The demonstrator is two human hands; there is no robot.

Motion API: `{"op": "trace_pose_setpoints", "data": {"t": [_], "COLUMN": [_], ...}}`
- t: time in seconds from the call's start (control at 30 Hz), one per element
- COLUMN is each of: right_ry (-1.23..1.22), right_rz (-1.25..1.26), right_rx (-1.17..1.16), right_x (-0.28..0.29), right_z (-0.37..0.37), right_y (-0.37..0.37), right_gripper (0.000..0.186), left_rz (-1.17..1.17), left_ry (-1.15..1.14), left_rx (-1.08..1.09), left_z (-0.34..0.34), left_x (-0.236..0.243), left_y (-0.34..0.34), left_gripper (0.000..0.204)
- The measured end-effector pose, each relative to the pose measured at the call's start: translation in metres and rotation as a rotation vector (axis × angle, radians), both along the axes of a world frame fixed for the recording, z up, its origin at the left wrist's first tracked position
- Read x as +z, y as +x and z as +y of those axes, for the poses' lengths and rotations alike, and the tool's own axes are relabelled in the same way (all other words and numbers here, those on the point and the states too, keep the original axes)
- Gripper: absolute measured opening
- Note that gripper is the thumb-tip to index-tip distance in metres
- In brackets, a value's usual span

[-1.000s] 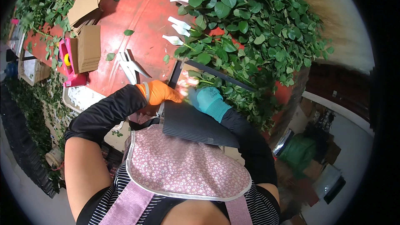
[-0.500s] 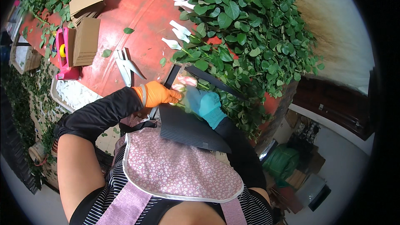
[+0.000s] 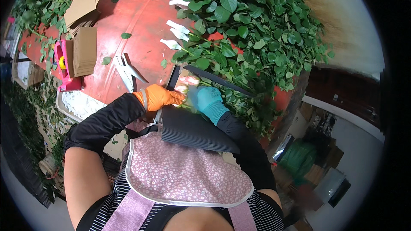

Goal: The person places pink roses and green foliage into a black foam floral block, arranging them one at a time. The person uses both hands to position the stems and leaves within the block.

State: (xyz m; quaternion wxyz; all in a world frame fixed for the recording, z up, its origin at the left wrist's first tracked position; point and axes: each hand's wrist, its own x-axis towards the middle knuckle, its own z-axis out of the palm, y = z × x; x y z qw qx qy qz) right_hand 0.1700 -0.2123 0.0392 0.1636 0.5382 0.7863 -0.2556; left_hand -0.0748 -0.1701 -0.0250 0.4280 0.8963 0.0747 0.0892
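My left hand (image 3: 157, 97), in an orange glove, has its fingers closed at the pale heads of a few roses (image 3: 187, 81). These lie in a frame with black edges (image 3: 173, 77), close in front of me. Beside it, my right hand (image 3: 209, 102), in a teal glove, is over the rose stems. Its fingertips are blurred, so I cannot make out their grip. A black ribbed sheet (image 3: 195, 130) slopes down from the frame toward my floral apron (image 3: 188, 167). White-netted rose buds (image 3: 171, 44) lie beyond my hands.
A big heap of leafy rose stems (image 3: 257, 30) covers the red table (image 3: 132, 17) on the right. Silver pliers-like tool (image 3: 128, 72), folded cardboard pieces (image 3: 85, 51) and a pink tape dispenser (image 3: 63, 64) are at left. A tray with white pieces (image 3: 81, 105) stands nearer.
The view has shifted slightly. Both hands stay at the roses in the frame, with the right hand still smeared at its fingertips.
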Motion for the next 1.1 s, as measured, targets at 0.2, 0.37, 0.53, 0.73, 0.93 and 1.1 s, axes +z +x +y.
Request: {"op": "trace_pose_setpoints", "data": {"t": [0.2,0.37,0.53,0.73,0.93,1.1], "right_ry": [-0.035,-0.038,0.157,0.100,0.145,-0.097], "right_rz": [0.019,0.060,0.199,-0.059,0.558,0.614], "right_rx": [-0.037,-0.088,-0.150,-0.283,-0.391,-0.347], "right_x": [-0.009,-0.005,0.050,0.019,0.019,0.011], "right_z": [-0.005,-0.009,-0.009,-0.008,-0.028,-0.030], "right_y": [-0.002,0.000,0.013,0.025,0.046,0.044], "right_gripper": [0.023,0.022,0.029,0.036,0.019,0.031], "left_rz": [-0.131,0.118,0.112,0.192,0.151,0.101], "left_ry": [-0.149,0.104,0.133,0.098,0.011,-0.020], "left_rx": [0.034,0.160,0.216,0.207,0.254,0.202], "left_z": [0.009,0.004,-0.001,-0.005,-0.002,0.002], "left_x": [0.015,0.036,0.039,0.033,0.041,0.038], "left_y": [0.008,0.029,0.030,0.033,0.028,0.031], "left_gripper": [0.036,0.035,0.037,0.035,0.030,0.031]}}
